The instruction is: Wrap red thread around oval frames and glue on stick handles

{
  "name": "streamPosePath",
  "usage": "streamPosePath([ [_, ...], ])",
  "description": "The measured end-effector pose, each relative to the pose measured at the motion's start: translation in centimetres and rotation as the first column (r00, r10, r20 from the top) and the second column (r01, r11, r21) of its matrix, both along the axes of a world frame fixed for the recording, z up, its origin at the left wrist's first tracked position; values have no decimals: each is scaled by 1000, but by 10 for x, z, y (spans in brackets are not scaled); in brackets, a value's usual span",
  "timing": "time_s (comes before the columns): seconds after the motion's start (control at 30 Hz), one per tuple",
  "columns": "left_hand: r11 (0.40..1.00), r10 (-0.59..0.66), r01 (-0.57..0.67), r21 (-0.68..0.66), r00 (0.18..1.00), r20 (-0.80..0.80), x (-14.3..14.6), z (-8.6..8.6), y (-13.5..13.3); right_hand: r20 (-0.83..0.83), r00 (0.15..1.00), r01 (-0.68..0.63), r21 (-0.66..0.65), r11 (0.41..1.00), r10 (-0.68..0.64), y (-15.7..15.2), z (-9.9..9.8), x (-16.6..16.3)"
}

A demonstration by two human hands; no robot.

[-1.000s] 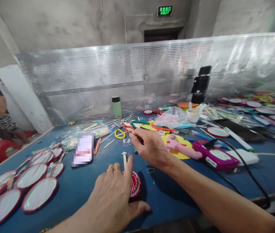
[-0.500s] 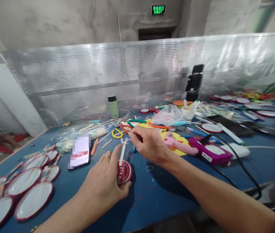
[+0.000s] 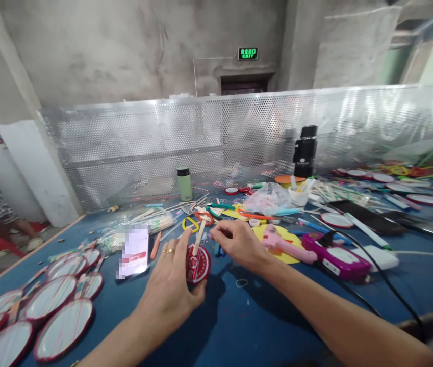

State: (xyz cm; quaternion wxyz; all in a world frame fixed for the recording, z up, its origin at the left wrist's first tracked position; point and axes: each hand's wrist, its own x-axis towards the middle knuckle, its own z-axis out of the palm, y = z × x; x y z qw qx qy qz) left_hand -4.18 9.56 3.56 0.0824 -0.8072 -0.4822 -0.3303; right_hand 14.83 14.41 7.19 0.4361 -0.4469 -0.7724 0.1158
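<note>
My left hand (image 3: 170, 280) is wrapped round a small red disc (image 3: 202, 269) with white print, which stands tilted above the blue table. A flat wooden stick (image 3: 200, 235) lies against the disc's printed face and sticks out past its top edge. Just right of the stick, my right hand (image 3: 241, 245) is closed in a pinch; whatever is between the fingertips is too small to make out. A thin pale rubber band (image 3: 241, 283) lies on the table below my right hand.
Red-rimmed white discs (image 3: 65, 326) and a phone (image 3: 135, 255) lie to the left. Pliers (image 3: 220, 209), a pink glue gun (image 3: 287, 244) and a purple device (image 3: 334, 257) with a cable lie ahead and right. Bottles (image 3: 184, 184) stand by a perforated metal screen (image 3: 143, 142).
My view has tilted up, so the background sits lower. My right fingertips have moved from the stick's top end down and to its right. My left hand keeps hold of the disc.
</note>
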Motion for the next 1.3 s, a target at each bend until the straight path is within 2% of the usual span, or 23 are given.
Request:
streamPosePath([
  [0.1,1000,-1,0,27,1000,20,-2,1,3,-43,999,-24,-102,995,20,1,-2,0],
  [0.23,999,-30,29,21,997,65,-2,-1,5,-69,991,-127,-248,960,113,1,-7,-3],
  [0.33,995,-67,78,-60,983,172,0,1,4,-120,986,-148,-342,928,114,0,-8,-6],
  [0.4,968,-113,181,-175,933,342,0,6,3,-201,976,-164,-409,898,87,-1,-6,-7],
  [0.47,881,-136,363,-304,808,574,-1,14,2,-306,949,-214,-460,862,73,-3,-4,-8],
  [0.57,668,-58,649,-364,533,844,-6,27,2,-436,895,-330,-503,799,96,-7,-1,-9],
  [0.63,548,4,771,-324,385,923,-10,31,3,-495,859,-415,-520,746,133,-10,-2,-10],
  [0.7,468,35,837,-283,303,952,-13,32,7,-538,825,-485,-522,702,171,-12,-3,-10],
  [0.73,448,38,852,-270,283,958,-15,31,9,-554,812,-510,-521,684,183,-12,-5,-10],
  [0.93,463,-17,859,-218,254,967,-17,21,18,-578,785,-569,-528,630,224,-10,-9,-7],
  [1.07,457,-28,865,-209,249,968,-17,18,19,-620,729,-653,-505,564,290,-12,-10,-6],
  [1.23,401,-50,896,-193,232,971,-19,17,21,-648,729,-632,-511,583,222,-11,-13,-9],
  [1.3,414,-52,883,-221,265,963,-22,18,23,-630,753,-593,-522,613,192,-9,-13,-11],
])
